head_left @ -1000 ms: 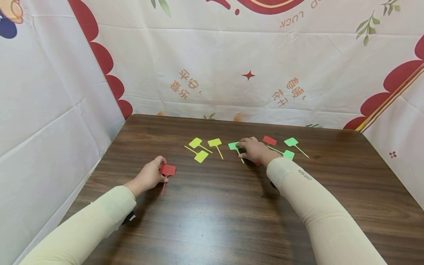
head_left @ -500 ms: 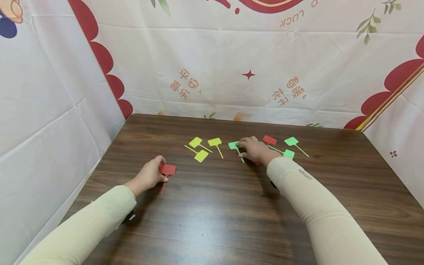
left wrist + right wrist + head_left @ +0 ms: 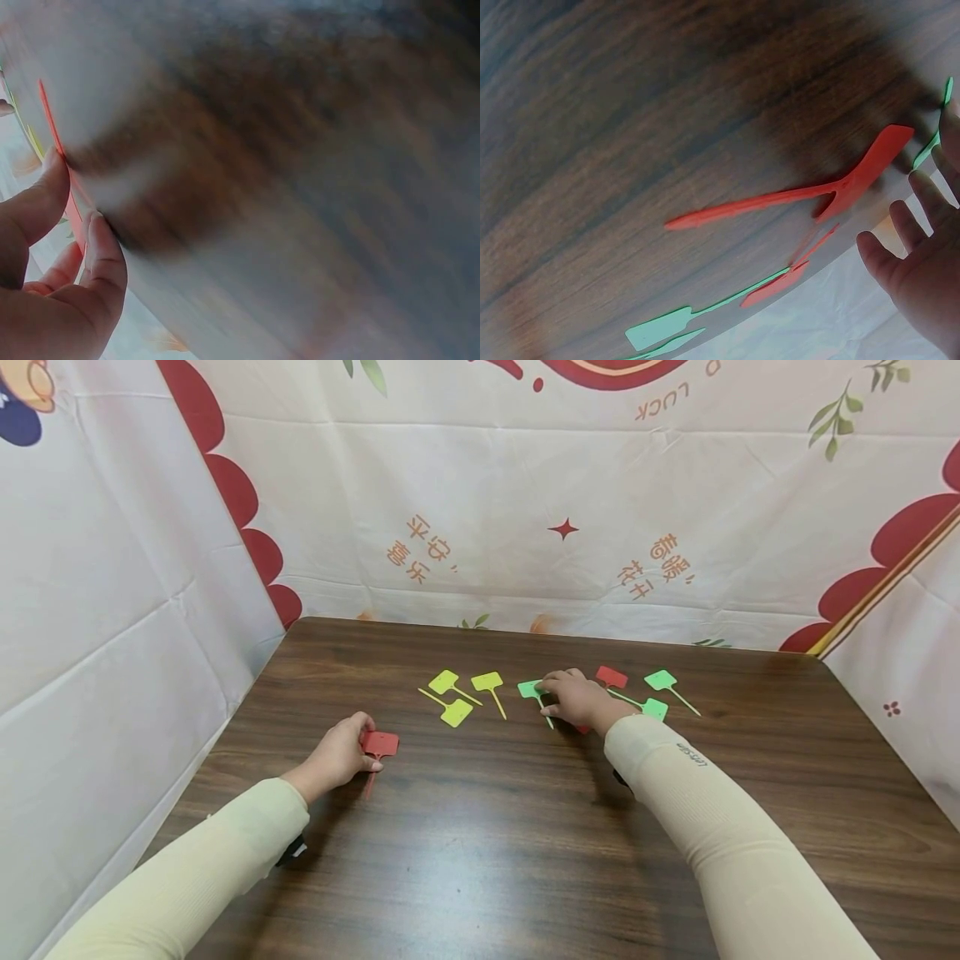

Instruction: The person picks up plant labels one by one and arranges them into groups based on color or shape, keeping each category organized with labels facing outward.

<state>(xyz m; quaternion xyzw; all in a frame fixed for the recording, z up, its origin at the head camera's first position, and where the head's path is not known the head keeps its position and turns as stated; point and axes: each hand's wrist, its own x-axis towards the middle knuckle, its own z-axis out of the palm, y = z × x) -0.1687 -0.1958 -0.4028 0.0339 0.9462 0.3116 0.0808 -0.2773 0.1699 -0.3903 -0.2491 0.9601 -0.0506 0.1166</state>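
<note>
My left hand [image 3: 336,757] pinches a red plant label [image 3: 381,743] between thumb and fingertips, low over the brown table. Its thin stem points toward the near side, and the left wrist view shows the label [image 3: 50,116] edge-on. Farther right, my right hand [image 3: 577,697] has its fingertips on the head of a green plant label [image 3: 528,688], with the thumb at its stem. The right wrist view shows that green label [image 3: 934,142] at the edge of the frame, partly behind the fingers. Another red label [image 3: 877,165] lies under the right hand, mostly hidden from the head view.
Between the hands lie three yellow labels [image 3: 487,681]. Beyond the right wrist are a third red label [image 3: 612,677] and two more green labels [image 3: 661,680]. The wooden table [image 3: 450,843] ends at a printed white cloth [image 3: 495,510] behind and at both sides.
</note>
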